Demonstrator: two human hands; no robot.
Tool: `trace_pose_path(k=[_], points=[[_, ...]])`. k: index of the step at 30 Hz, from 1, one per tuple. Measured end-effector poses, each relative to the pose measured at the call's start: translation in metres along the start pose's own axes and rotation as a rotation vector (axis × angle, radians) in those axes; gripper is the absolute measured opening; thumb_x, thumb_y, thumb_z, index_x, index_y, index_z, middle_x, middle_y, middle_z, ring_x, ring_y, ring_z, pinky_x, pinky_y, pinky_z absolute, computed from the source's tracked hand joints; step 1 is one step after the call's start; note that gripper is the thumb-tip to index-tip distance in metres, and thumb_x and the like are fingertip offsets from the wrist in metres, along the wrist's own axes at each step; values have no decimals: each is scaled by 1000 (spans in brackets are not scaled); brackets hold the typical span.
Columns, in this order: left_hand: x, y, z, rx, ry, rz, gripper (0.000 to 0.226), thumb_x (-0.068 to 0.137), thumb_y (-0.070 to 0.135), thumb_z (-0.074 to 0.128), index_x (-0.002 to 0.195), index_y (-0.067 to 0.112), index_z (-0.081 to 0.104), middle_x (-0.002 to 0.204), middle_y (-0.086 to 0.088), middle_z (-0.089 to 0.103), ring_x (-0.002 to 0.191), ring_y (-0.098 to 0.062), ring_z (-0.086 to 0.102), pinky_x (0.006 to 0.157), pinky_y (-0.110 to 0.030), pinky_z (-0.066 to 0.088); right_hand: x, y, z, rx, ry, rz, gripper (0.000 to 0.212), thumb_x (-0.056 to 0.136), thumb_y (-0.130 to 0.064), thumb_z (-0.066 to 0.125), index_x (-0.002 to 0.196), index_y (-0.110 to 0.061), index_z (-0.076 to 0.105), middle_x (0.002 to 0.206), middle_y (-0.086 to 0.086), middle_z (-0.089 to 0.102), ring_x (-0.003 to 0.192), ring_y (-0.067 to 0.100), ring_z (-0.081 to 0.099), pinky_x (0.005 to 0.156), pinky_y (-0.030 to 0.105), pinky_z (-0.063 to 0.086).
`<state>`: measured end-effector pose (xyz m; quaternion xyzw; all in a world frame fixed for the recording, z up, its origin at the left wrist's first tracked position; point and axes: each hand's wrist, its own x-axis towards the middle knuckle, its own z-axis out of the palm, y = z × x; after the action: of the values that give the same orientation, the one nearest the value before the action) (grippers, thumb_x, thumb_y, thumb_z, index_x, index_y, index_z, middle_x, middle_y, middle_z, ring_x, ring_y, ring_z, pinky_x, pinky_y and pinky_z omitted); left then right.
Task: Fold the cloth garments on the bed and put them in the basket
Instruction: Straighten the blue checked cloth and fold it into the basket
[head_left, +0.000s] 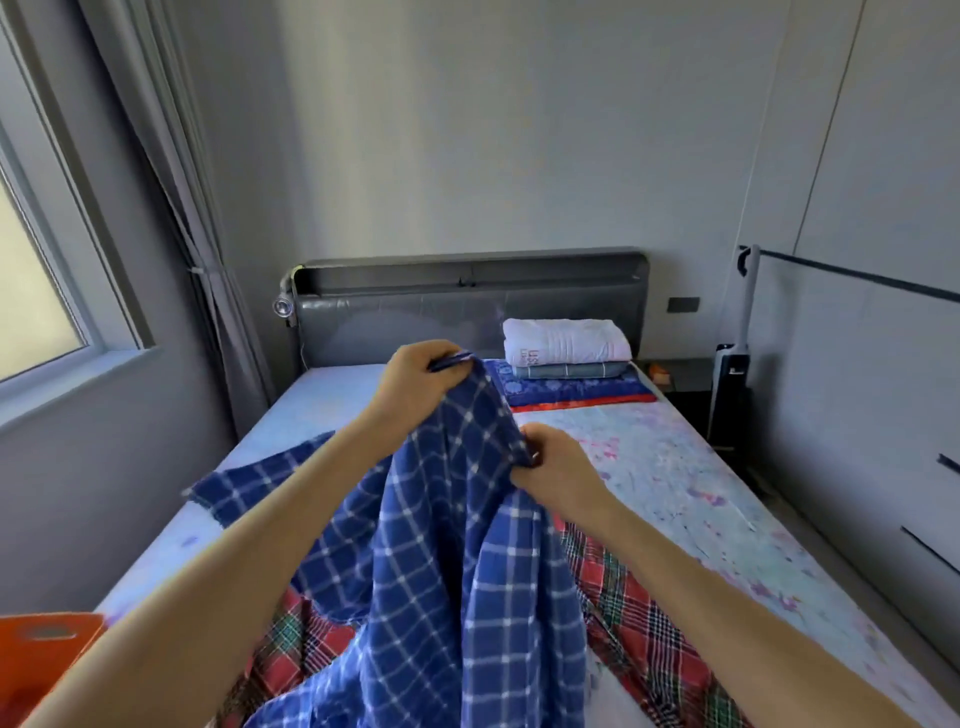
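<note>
A blue checked cloth (441, 561) hangs lifted above the bed (675, 467), its lower part draped over the mattress. My left hand (415, 384) grips its top edge, held highest. My right hand (556, 467) pinches the same edge a little lower and to the right. One corner of the blue cloth trails to the left across the sheet. Under it lies a red tartan cloth (644, 623), spread flat at the near end of the bed. The orange basket (36, 654) shows only its corner at the lower left, beside the bed.
A stack of folded linens (566, 358) sits on blue pillows by the grey headboard (467, 306). A window and grey curtain (208, 291) fill the left side. A white upright appliance (730, 379) and wardrobe doors stand to the right of the bed.
</note>
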<state>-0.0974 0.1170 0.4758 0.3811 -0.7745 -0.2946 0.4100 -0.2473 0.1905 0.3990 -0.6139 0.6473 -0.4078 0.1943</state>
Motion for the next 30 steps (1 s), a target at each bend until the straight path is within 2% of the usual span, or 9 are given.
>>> trace_pose_path(k=[4, 7, 12, 14, 17, 20, 24, 27, 30], points=[[17, 25, -4, 4, 91, 52, 13, 89, 8, 58, 87, 18, 66, 78, 2, 64, 76, -15, 59, 77, -30, 48, -19, 27, 12, -27, 144, 49, 13, 82, -18, 62, 78, -16, 50, 69, -1, 52, 59, 14, 46, 58, 28, 39], [27, 43, -12, -2, 148, 78, 13, 90, 8, 57, 89, 18, 66, 79, 4, 63, 78, -14, 58, 83, -33, 49, -33, 31, 16, 119, 294, -74, 15, 84, -45, 60, 91, -34, 53, 87, -15, 59, 79, 4, 58, 70, 23, 47], [31, 62, -16, 35, 114, 74, 10, 89, 13, 60, 90, 18, 69, 82, 2, 67, 78, -14, 61, 85, -34, 51, -28, 17, 5, 110, 633, -183, 43, 86, -57, 42, 104, -22, 59, 93, -15, 59, 82, 2, 56, 70, 16, 46], [27, 67, -9, 119, 50, 123, 11, 88, 11, 61, 86, 17, 70, 79, 1, 67, 73, -10, 59, 81, -29, 50, -12, 6, -1, 10, 655, -191, 39, 86, -52, 49, 106, -20, 59, 93, -13, 60, 79, 2, 53, 64, 10, 39], [22, 70, 3, 268, -40, 164, 11, 85, 11, 62, 84, 17, 71, 83, -4, 70, 80, -19, 62, 82, -34, 50, 7, -12, -9, -50, 651, -167, 29, 89, -42, 56, 105, -19, 60, 90, -9, 62, 78, 7, 56, 64, 22, 45], [21, 65, 8, 371, -71, 170, 17, 85, 13, 62, 80, 28, 67, 80, 7, 68, 82, -16, 62, 82, -34, 51, 14, -17, -18, -141, 660, -127, 13, 89, -24, 53, 78, -17, 55, 65, -8, 51, 55, 9, 45, 51, 26, 36], [21, 54, 5, 336, -38, 148, 21, 85, 13, 62, 76, 31, 67, 79, 7, 69, 82, -16, 63, 82, -37, 51, 13, 10, -21, -361, 501, 124, 19, 90, -12, 45, 78, -11, 60, 69, 0, 59, 58, 16, 47, 54, 26, 38], [23, 48, 0, 267, 10, 125, 20, 87, 15, 62, 77, 32, 67, 75, 12, 67, 81, -15, 63, 81, -37, 51, 0, 38, -14, -215, 440, 206, 21, 89, -10, 45, 75, -12, 60, 69, 3, 62, 61, 17, 53, 50, 20, 35], [27, 46, 2, 293, -18, 138, 14, 86, 14, 62, 80, 26, 68, 77, 4, 67, 80, -18, 61, 81, -38, 50, -12, 30, -6, 28, 570, 26, 17, 91, -28, 48, 81, -22, 59, 66, -9, 59, 58, 6, 54, 55, 15, 38]])
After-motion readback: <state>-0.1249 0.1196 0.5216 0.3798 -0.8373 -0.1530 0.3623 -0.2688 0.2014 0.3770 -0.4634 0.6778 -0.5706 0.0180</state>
